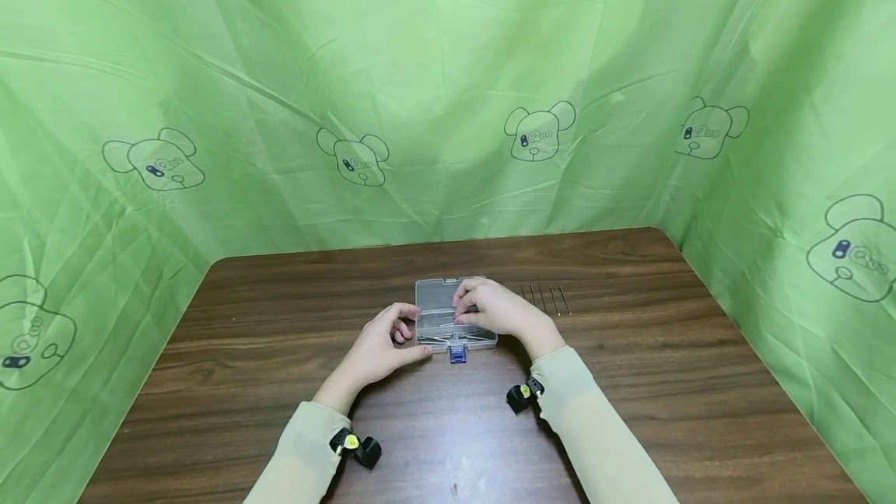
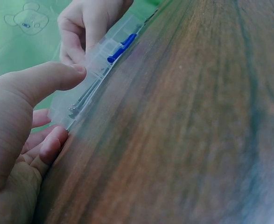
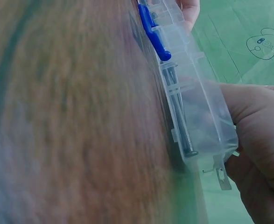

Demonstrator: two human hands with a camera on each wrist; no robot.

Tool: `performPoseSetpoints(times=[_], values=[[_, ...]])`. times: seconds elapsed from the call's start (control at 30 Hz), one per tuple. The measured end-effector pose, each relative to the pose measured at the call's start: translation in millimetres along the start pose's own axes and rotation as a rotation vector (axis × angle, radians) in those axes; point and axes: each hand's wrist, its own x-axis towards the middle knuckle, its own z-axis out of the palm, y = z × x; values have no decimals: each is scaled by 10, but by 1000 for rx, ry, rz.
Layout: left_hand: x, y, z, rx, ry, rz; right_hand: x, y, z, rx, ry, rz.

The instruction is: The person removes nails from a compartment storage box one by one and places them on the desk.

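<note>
A clear plastic compartment box (image 1: 427,294) with a blue latch (image 1: 458,354) at its front lies on the table, its lid raised at the back. Long metal nails (image 3: 183,121) lie in the front compartment. My left hand (image 1: 378,344) grips the box's left end, thumb at the front corner and fingers along the side. Over the right part of the box, my right hand (image 1: 500,309) reaches in with bent fingers near the middle compartments. Whether anything is between its fingertips is hidden. Several thin nails (image 1: 544,299) lie in a row right of that hand.
The brown wooden table (image 1: 280,309) ends at a back edge before a green curtain (image 1: 434,201) printed with bear heads. The curtain also closes off both sides. A small black camera (image 1: 367,452) sits on the left wrist, another camera (image 1: 519,397) on the right.
</note>
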Motion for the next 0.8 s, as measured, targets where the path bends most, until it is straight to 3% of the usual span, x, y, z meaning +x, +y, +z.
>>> performPoseSetpoints(times=[0.57, 0.8], values=[[-9, -5, 14, -22, 7, 10, -18, -72, -86, 37, -17, -10], [-16, 10, 19, -19, 8, -3, -12, -90, -103, -8, -17, -54]])
